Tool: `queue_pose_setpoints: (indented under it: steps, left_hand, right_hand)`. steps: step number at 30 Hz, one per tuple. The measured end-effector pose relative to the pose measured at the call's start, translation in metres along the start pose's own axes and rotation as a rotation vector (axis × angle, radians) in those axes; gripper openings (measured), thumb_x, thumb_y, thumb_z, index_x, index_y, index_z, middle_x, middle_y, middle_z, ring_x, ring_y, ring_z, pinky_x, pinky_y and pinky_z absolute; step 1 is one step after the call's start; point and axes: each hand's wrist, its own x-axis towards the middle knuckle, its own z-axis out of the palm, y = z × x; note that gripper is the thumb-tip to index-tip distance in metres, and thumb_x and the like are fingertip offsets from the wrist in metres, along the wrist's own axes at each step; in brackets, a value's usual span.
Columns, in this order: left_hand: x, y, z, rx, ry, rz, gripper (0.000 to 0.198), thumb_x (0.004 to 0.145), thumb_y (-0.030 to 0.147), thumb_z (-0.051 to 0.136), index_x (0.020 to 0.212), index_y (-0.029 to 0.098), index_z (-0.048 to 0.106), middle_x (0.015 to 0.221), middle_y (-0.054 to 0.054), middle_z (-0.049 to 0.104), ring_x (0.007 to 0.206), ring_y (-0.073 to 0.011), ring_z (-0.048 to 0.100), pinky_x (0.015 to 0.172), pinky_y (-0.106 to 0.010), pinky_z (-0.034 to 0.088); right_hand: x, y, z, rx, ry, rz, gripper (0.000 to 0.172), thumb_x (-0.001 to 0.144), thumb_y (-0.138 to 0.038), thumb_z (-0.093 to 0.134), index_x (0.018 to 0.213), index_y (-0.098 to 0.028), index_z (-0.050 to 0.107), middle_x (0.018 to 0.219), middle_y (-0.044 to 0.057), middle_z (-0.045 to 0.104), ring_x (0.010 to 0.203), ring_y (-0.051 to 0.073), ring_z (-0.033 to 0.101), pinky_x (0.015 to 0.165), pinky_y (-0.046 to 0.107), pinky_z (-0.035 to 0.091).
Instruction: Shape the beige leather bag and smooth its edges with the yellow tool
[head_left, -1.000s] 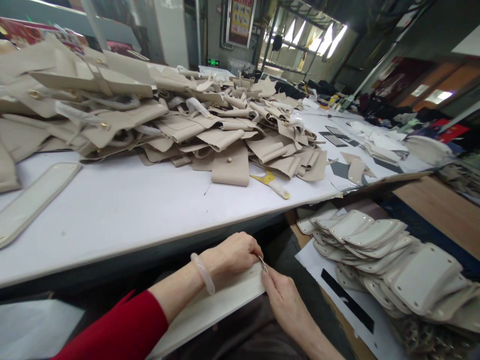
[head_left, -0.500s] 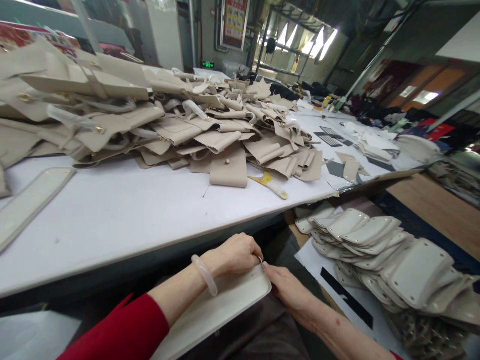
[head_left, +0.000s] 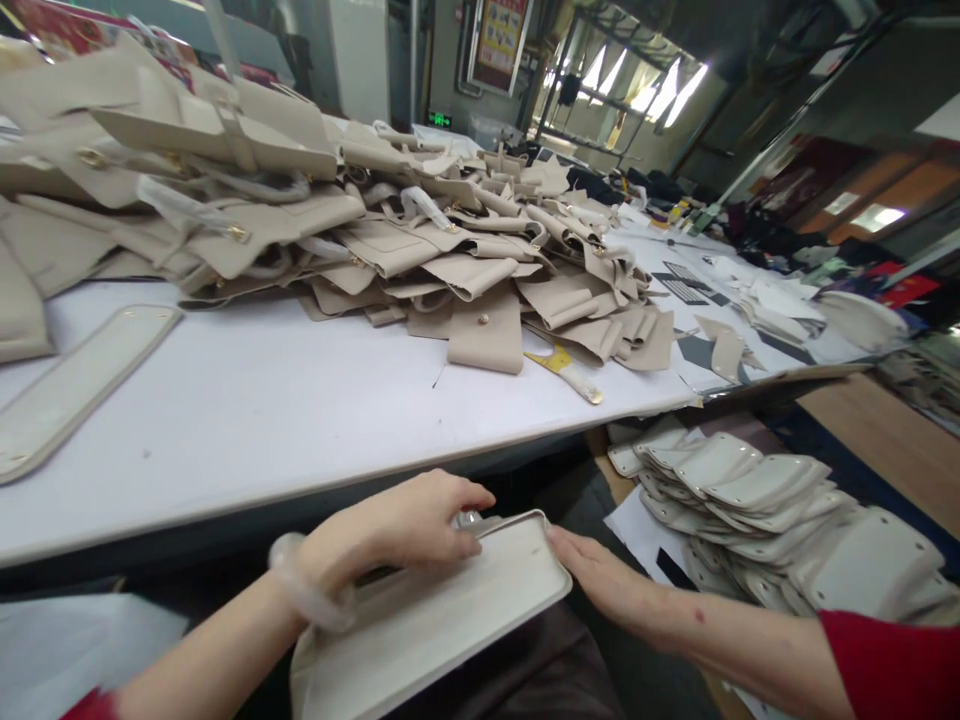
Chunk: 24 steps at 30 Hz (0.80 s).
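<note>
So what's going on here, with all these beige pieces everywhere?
A person in red sleeves sits at a white table with a long cream panel across their lap. The left hand holds it at the far edge, fingers beside a small metal piece, while the right hand lies flat against the panel's rounded end. A big pile of beige bag parts covers the table, and a stack of similar panels sits lower on the right.

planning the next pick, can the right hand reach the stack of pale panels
Probably yes: the right hand rests at the end of the lap panel, with nothing between it and the stack.
</note>
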Motion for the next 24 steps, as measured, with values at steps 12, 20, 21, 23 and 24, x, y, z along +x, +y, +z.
queue_pose_setpoints:
  steps: [12,20,21,23,24]
  left_hand:
    - [-0.076,0.002,0.047,-0.027,0.400,-0.293,0.047,0.078,0.022,0.057,0.124,0.023,0.064,0.128,-0.001,0.066,0.117,-0.0217,0.061,0.103,-0.034,0.046]
    - [-0.056,0.016,0.058,0.103,0.461,-0.286,0.036,0.075,0.026,0.059,0.110,0.024,0.067,0.111,0.000,0.071,0.098,-0.0221,0.065,0.088,-0.034,0.049]
    - [-0.053,0.016,0.059,0.118,0.456,-0.289,0.036,0.075,0.026,0.059,0.110,0.024,0.067,0.109,0.000,0.071,0.098,-0.0224,0.065,0.088,-0.034,0.049]
    - [-0.050,0.013,0.061,0.129,0.439,-0.292,0.038,0.074,0.026,0.059,0.111,0.025,0.067,0.110,0.001,0.070,0.098,-0.0227,0.065,0.088,-0.034,0.049]
    - [-0.049,0.012,0.061,0.127,0.432,-0.293,0.039,0.074,0.026,0.059,0.113,0.026,0.066,0.111,0.001,0.070,0.099,-0.0228,0.065,0.089,-0.034,0.049]
  right_hand:
    - [0.009,0.022,0.000,-0.121,0.143,-0.274,0.062,0.096,-0.056,0.046,0.148,-0.022,0.041,0.157,0.008,0.035,0.145,0.023,0.031,0.122,0.045,0.020]
    - [0.027,-0.045,0.010,-1.215,-0.006,-0.999,0.028,0.095,-0.013,0.043,0.111,-0.007,0.065,0.102,0.016,0.067,0.092,0.028,0.058,0.079,0.043,0.047]
    - [0.032,-0.049,0.011,-1.267,-0.066,-0.998,0.026,0.094,-0.011,0.043,0.106,-0.007,0.066,0.098,0.016,0.066,0.089,0.028,0.059,0.073,0.041,0.046]
    - [0.043,-0.053,0.014,-1.276,-0.135,-0.984,0.025,0.092,-0.009,0.042,0.099,-0.008,0.066,0.094,0.015,0.066,0.085,0.027,0.059,0.067,0.037,0.044]
    - [0.049,-0.055,0.015,-1.251,-0.149,-0.974,0.024,0.092,-0.010,0.043,0.096,-0.010,0.067,0.093,0.014,0.066,0.083,0.026,0.060,0.066,0.035,0.043]
